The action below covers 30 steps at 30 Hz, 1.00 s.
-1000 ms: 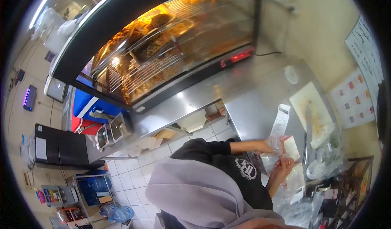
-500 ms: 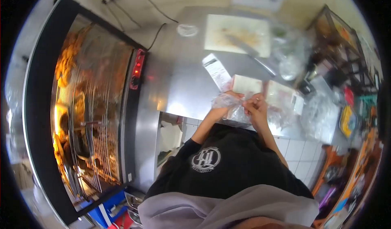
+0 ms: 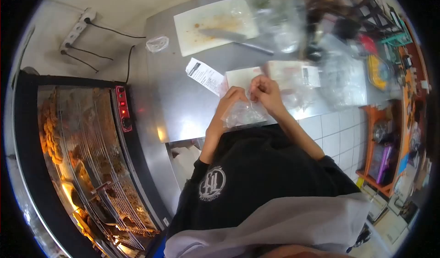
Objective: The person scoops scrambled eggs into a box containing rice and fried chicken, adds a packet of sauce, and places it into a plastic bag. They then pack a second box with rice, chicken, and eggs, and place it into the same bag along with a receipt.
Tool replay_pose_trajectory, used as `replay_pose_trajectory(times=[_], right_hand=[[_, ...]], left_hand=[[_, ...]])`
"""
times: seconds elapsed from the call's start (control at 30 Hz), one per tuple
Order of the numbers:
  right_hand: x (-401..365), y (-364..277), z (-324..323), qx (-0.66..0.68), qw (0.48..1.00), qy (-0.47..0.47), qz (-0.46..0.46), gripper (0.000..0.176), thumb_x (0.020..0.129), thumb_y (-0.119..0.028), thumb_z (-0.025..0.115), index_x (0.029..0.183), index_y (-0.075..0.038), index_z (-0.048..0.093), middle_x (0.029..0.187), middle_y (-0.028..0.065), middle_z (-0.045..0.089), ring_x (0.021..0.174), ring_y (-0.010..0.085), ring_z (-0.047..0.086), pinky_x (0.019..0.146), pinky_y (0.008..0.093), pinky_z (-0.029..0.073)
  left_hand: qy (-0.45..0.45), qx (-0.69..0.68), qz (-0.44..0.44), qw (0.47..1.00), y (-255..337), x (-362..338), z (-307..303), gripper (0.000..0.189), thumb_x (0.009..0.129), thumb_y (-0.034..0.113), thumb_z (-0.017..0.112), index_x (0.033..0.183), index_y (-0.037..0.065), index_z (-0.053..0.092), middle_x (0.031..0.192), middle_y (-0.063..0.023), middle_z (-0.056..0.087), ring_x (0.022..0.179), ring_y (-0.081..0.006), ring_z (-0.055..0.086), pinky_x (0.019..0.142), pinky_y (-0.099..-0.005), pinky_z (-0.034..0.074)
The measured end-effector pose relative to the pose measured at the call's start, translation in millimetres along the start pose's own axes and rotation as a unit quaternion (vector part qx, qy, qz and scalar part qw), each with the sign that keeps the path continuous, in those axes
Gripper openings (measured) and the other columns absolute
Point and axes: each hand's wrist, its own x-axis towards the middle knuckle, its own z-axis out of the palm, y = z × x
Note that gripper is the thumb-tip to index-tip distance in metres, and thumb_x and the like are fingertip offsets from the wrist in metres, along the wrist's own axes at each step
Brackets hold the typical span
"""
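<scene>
At the counter (image 3: 183,104) edge, your left hand (image 3: 233,97) and right hand (image 3: 266,92) pinch the plastic bag (image 3: 243,116), grips closed, seemingly to part its mouth.

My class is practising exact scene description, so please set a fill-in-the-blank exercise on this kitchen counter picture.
1. The left hand and the right hand both grip a clear ____ bag.
2. A ____ lies on the white cutting board.
3. The printed receipt on the steel counter lies nearer the ____ hand.
4. The person's top is ____ with a white logo.

Missing words: plastic; knife; left; black.
</scene>
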Motion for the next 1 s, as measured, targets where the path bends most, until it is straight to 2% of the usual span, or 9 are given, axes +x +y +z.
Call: replay_pose_trajectory(times=[0.37, 0.43, 0.47, 0.6, 0.8, 0.87, 0.9, 0.97, 1.0], right_hand=[[-41.9, -68.9, 47.7, -0.012, 0.972, -0.211, 0.105, 0.005, 0.083, -0.005, 0.051, 0.078, -0.004, 0.051, 0.061, 0.0013, 0.052, 0.052, 0.0061, 0.051, 0.046, 0.0182, 0.04], [-15.3, -71.1, 39.4, 0.015, 0.974, -0.221, 0.055, 0.008, 0.084, -0.009, 0.052, 0.079, -0.003, 0.051, 0.062, 0.0012, 0.052, 0.052, 0.0062, 0.052, 0.044, 0.0185, 0.039], [5.3, -66.1, 36.2, 0.033, 0.978, -0.202, 0.027, 0.009, 0.084, -0.01, 0.052, 0.079, -0.003, 0.051, 0.062, 0.0014, 0.052, 0.052, 0.0066, 0.052, 0.044, 0.0184, 0.039], [120.8, 58.5, 41.2, -0.343, 0.919, 0.012, -0.191, 0.025, 0.076, -0.024, 0.062, 0.089, -0.005, 0.054, 0.078, 0.0106, 0.052, 0.074, 0.0177, 0.054, 0.063, 0.0324, 0.044], [138.4, 108.5, 100.8, -0.658, 0.749, 0.039, -0.069, 0.059, 0.057, -0.037, 0.074, 0.101, -0.003, 0.053, 0.1, 0.0169, 0.048, 0.094, 0.0315, 0.047, 0.076, 0.0396, 0.041], [146.1, 121.5, 92.1, -0.569, 0.821, -0.016, 0.039, 0.054, 0.059, -0.022, 0.075, 0.104, -0.005, 0.051, 0.093, 0.0154, 0.054, 0.092, 0.0271, 0.051, 0.081, 0.0382, 0.04], [137.6, 115.8, 85.6, -0.566, 0.823, 0.003, 0.044, 0.054, 0.059, -0.022, 0.075, 0.104, -0.005, 0.051, 0.093, 0.0154, 0.054, 0.092, 0.0271, 0.051, 0.081, 0.0382, 0.04], [109.1, 83.6, 71.7, -0.14, 0.988, 0.061, -0.006, 0.053, 0.064, -0.013, 0.072, 0.11, -0.004, 0.048, 0.096, 0.0101, 0.056, 0.093, 0.0186, 0.053, 0.082, 0.0329, 0.041], [94.8, 60.6, 63.9, -0.142, 0.987, 0.073, -0.004, 0.053, 0.064, -0.013, 0.072, 0.11, -0.004, 0.048, 0.096, 0.0101, 0.056, 0.093, 0.0186, 0.053, 0.082, 0.0329, 0.041]], left_hand=[[0.286, -0.041, -0.017, 0.957, 26.3, -40.2, -34.0, 0.004, 0.077, 0.0, 0.048, 0.077, 0.003, 0.051, 0.079, -0.0071, 0.049, 0.073, -0.0161, 0.049, 0.065, -0.0248, 0.041], [0.461, -0.11, -0.144, 0.869, 27.8, -56.3, -59.6, 0.017, 0.085, 0.025, 0.051, 0.087, 0.008, 0.049, 0.09, -0.0028, 0.046, 0.081, -0.011, 0.043, 0.077, -0.0247, 0.034], [0.422, -0.272, -0.047, 0.864, 23.6, -63.4, -81.2, 0.013, 0.085, 0.019, 0.051, 0.088, 0.008, 0.047, 0.093, -0.0024, 0.044, 0.085, -0.0104, 0.041, 0.079, -0.0225, 0.032], [0.353, -0.202, -0.054, 0.912, -5.5, -74.8, -103.3, 0.011, 0.084, 0.017, 0.052, 0.086, 0.007, 0.047, 0.088, -0.0021, 0.045, 0.081, -0.0115, 0.042, 0.075, -0.0224, 0.034], [0.365, 0.182, -0.134, 0.903, -13.9, -99.5, -123.1, 0.026, 0.076, 0.01, 0.054, 0.101, 0.002, 0.05, 0.097, -0.0099, 0.051, 0.094, -0.0212, 0.048, 0.086, -0.0317, 0.036], [0.475, 0.306, -0.013, 0.825, 38.0, -71.7, -111.6, 0.046, 0.073, 0.016, 0.06, 0.111, -0.001, 0.041, 0.109, -0.0131, 0.043, 0.106, -0.0248, 0.041, 0.091, -0.0375, 0.033], [0.458, 0.405, 0.004, 0.791, 58.1, -68.8, -110.7, 0.065, 0.062, -0.002, 0.058, 0.122, 0.003, 0.031, 0.122, -0.0138, 0.028, 0.111, -0.0255, 0.034, 0.092, -0.0361, 0.03], [0.526, 0.18, 0.123, 0.822, 69.6, -35.5, -86.8, 0.071, 0.063, 0.001, 0.059, 0.126, 0.002, 0.025, 0.121, -0.0137, 0.031, 0.112, -0.0283, 0.033, 0.096, -0.0387, 0.025], [0.485, 0.169, 0.071, 0.855, 68.3, -22.4, -74.2, 0.07, 0.066, 0.004, 0.061, 0.126, 0.0, 0.026, 0.121, -0.0145, 0.031, 0.113, -0.0278, 0.033, 0.096, -0.0384, 0.025]])
